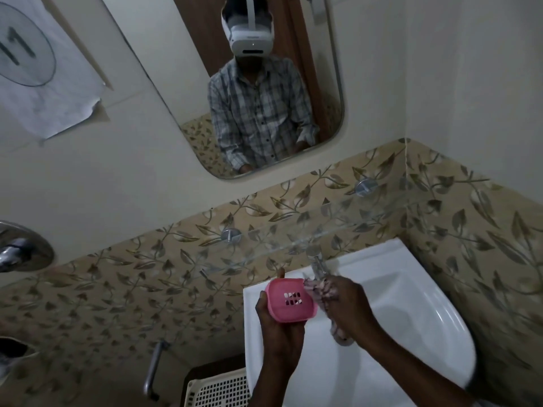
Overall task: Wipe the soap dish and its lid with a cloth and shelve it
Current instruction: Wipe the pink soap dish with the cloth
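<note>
The left hand (279, 324) holds the pink plastic soap dish with a slotted drain base (291, 299) above the white ceramic basin (411, 333), its grip curled round the dish's near edge with the thumb up behind the far rim. The right hand (346, 301) has its grip bunched on a pale patterned cloth (316, 292), pressing it against the dish's right edge.

The hold looks to cover only one side, so a firm wipe from the right could likely twist the dish out of the fingers and drop it into the basin. The hanging tail of cloth could snag the chrome tap (316, 261) just behind it.

The clear glass shelf (323, 227) above the basin is nearly invisible against the leaf-patterned tiles, so its front edge is easy to misjudge when shelving. The lid is not in view. Dim light and blur hide the right fingers and the dish's far side.
</note>
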